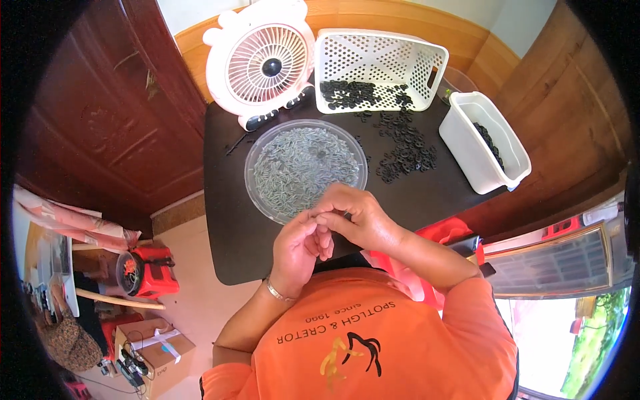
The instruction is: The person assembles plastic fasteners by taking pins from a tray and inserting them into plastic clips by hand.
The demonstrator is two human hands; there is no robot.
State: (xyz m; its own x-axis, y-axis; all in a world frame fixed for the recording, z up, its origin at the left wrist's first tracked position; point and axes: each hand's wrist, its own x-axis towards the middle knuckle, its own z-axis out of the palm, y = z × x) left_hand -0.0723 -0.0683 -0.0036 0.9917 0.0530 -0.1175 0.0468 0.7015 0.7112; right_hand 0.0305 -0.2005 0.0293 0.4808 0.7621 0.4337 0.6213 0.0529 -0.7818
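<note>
My left hand [298,252] and my right hand [357,215] meet at the near edge of a round clear tub [249,175]. The fingertips of both are pinched together, and whatever is between them is too small or hidden to make out. Many small, thin, silvery-grey pieces [293,167] fill the tub; their exact kind does not show. To the right of it, small black rings [408,155] lie in a loose heap on the dark tabletop [235,233].
A white perforated basket [381,50] lies tipped toward me, black rings spilling out. Right of it stands a white bin [470,157] with black pieces inside. A white fan [263,67] is at the back left. A red stool [160,270] and cardboard box [163,353] occupy the floor at left.
</note>
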